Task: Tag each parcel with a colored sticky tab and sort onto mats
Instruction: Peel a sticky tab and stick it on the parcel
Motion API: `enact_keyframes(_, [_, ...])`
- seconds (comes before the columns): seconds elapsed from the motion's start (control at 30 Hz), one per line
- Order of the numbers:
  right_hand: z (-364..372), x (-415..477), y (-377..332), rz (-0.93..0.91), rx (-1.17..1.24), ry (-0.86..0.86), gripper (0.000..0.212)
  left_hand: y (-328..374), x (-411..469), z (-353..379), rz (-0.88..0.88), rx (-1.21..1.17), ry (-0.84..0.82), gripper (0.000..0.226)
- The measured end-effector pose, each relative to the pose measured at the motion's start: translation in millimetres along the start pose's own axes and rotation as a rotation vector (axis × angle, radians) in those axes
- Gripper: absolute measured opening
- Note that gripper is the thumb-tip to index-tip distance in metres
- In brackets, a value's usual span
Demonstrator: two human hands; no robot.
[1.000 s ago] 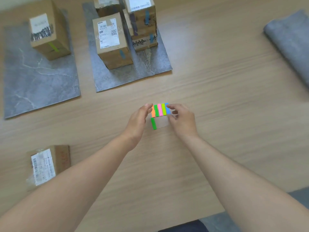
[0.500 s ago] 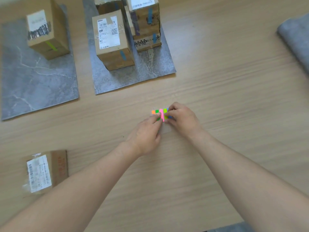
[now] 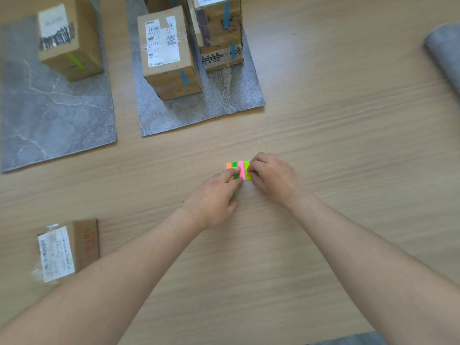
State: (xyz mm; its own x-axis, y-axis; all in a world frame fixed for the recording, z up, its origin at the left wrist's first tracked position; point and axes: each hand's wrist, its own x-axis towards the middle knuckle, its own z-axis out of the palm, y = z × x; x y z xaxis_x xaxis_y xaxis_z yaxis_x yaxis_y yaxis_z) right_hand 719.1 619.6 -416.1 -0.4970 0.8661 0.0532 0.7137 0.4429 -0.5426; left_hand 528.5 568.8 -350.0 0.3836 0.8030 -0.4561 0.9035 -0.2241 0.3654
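Near left: one near parcel point(image 3: 67, 252), cardboard, white label facing up, lying on the bare table point(image 3: 336, 125), off the mats.

Centre, left: my left hand point(image 3: 214, 197), fingers curled, tips pinched down on the orange and green strips at the left side of the tab pad point(image 3: 242, 170). A green sliver point(image 3: 233, 195) shows under these fingers on the near side; I cannot tell whether I grip it.

Centre, right: my right hand point(image 3: 273, 178), fingers curled, pinching the pad's right edge. The pad sits on the table between the two sets of fingertips. Its pink and yellow-green strips are uncovered in the middle.

Far left: left mat point(image 3: 49, 120), grey. On it stands one green-tabbed parcel point(image 3: 67, 38), upright.

Far centre: middle mat point(image 3: 224, 95), grey. On it stands a blue-tabbed parcel point(image 3: 169, 53). Just beside it, to the right and farther back, are stacked parcels point(image 3: 219, 33) with blue tabs.

Far right: rolled mat point(image 3: 445, 53), grey, at the frame edge.
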Motion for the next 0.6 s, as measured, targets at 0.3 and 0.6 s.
enact_keyframes(0.3, [-19,15,0,0.299,0.32,-0.101,0.01,-5,2,5,0.028,0.006,0.041,0.068])
enact_keyframes(0.6, [-29,24,0,0.415,0.406,-0.175,0.005,-8,2,10,0.058,0.082,0.064,0.064])
